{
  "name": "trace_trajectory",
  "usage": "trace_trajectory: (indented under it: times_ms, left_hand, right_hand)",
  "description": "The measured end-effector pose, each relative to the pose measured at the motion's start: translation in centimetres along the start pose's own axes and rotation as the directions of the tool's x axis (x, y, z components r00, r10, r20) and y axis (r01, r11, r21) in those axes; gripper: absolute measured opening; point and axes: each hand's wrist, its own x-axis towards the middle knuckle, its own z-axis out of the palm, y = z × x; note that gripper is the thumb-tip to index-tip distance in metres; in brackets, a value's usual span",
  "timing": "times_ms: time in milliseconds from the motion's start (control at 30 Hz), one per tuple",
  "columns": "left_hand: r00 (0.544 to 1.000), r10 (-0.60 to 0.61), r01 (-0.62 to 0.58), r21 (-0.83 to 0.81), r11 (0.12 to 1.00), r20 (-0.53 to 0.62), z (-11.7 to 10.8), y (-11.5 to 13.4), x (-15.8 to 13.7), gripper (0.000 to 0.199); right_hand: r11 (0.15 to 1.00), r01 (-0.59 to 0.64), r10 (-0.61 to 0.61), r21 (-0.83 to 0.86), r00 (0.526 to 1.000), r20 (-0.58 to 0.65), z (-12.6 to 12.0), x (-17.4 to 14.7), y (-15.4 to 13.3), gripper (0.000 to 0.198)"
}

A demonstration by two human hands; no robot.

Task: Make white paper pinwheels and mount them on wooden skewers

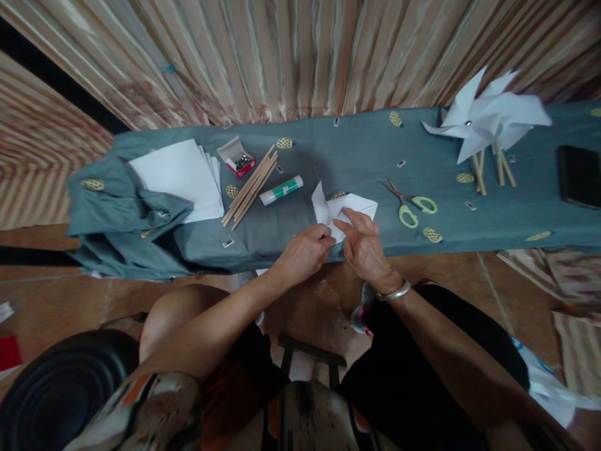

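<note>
A partly folded white paper pinwheel (357,204) lies near the front edge of the cloth-covered table, one pointed flap standing up on its left. My left hand (307,249) is closed, its thumb and fingers pinching the paper's near left part. On the right, my right hand (365,245) holds the paper near its middle with the thumb and fingertips, which are slightly apart. Exactly how the paper sits under the fingers is partly hidden. Scissors (407,202) with green handles lie partly open just right of the paper. A green and white glue stick (282,190) rests to its left.
Wooden sticks (250,188) lie beside a small open red box (239,158) of metal pieces. White paper sheets (181,175) are stacked at the left. Finished pinwheels (493,119) on sticks and a black phone (578,175) lie at the right. A striped curtain (300,56) hangs behind the table.
</note>
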Motion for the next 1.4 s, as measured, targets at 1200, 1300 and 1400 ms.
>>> trace_trajectory:
  times_ms: [1200,1300,1400]
  left_hand:
    - [0.98,0.14,-0.086,0.338,0.937,-0.139,-1.6,-3.0,1.7,0.022]
    - [0.982,0.126,-0.072,0.337,0.939,-0.139,-1.8,-3.7,2.6,0.024]
    - [0.978,0.117,-0.061,0.301,0.952,-0.172,-2.1,-3.9,3.3,0.024]
  right_hand:
    - [0.91,-0.396,0.404,0.124,0.914,-0.046,-5.6,0.3,4.1,0.038]
    - [0.897,-0.416,0.42,0.151,0.908,0.006,-5.9,-0.7,3.4,0.041]
    - [0.865,-0.464,0.457,0.189,0.885,0.083,-5.9,-1.3,2.4,0.045]
